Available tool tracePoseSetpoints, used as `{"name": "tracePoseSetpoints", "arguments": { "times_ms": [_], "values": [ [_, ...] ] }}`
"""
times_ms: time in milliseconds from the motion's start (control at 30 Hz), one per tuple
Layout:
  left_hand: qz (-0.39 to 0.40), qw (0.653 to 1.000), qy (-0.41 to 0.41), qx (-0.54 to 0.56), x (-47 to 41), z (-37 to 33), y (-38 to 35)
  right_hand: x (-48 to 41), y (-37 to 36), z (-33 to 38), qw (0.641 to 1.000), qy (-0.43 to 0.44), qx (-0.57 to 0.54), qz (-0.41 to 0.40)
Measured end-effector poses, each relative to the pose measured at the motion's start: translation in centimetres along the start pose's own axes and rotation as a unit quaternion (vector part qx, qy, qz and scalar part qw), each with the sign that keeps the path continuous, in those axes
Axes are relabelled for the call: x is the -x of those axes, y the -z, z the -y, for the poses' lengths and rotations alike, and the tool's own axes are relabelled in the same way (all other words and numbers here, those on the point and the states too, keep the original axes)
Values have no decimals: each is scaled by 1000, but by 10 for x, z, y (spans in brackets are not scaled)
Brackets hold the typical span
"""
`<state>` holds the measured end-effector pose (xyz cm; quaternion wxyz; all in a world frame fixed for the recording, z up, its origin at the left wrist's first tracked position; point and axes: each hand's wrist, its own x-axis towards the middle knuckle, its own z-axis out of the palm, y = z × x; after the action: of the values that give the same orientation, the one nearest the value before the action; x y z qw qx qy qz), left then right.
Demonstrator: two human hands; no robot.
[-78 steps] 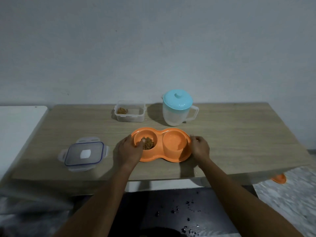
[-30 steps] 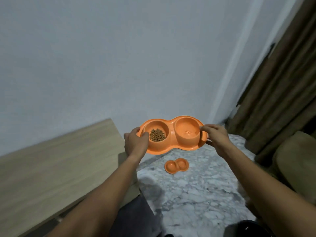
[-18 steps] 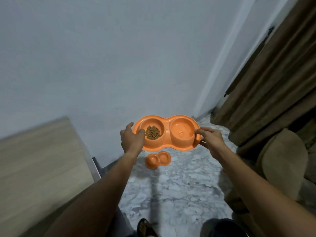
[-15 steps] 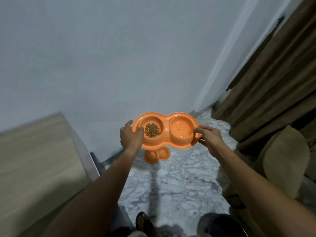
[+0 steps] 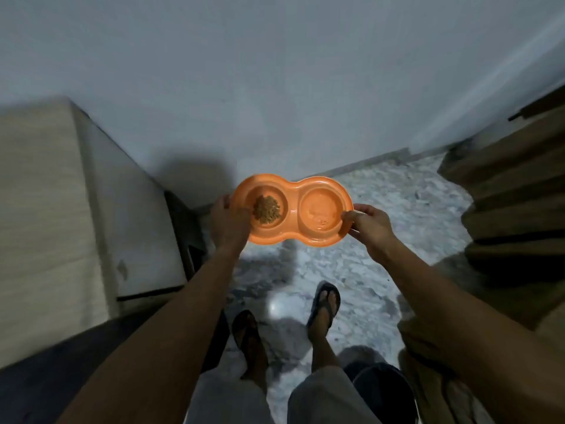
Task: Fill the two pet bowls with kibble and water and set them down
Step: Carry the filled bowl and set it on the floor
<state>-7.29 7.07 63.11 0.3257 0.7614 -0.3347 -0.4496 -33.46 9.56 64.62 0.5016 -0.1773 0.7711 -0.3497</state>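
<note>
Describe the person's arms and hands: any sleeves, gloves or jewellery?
The left hand and right hand are bare, with no gloves. The left forearm and right forearm are uncovered to the frame edge; no sleeve shows. No watch, bracelet or ring is visible, though the picture is dim.

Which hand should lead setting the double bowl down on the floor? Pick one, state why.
Right, probably. The right hand pinches the double bowl at its water end, over the marble floor; the left hand grips the kibble end beside the table. Both must lower it level.
</note>
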Motion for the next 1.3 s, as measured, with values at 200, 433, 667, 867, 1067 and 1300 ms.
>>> {"name": "tracePoseSetpoints", "arguments": {
  "times_ms": [200,433,667,867,1067,1300],
  "values": [
    [-93,995,39,-12,-99,101,-59,-132,-71,-67,997,-33,51,57],
    [-148,984,90,-36,-208,282,-121,-287,-169,-199,987,-42,111,112],
    [-182,977,108,-21,-300,420,-173,-418,-252,-325,978,-17,175,113],
    [-160,981,109,-31,-359,497,-205,-474,-300,-386,970,19,222,96],
    [-150,983,94,-49,-378,519,-218,-488,-312,-406,959,61,262,89],
    [-122,980,-35,-154,-354,484,-260,-481,-288,-394,953,110,276,60]
  ]
}}
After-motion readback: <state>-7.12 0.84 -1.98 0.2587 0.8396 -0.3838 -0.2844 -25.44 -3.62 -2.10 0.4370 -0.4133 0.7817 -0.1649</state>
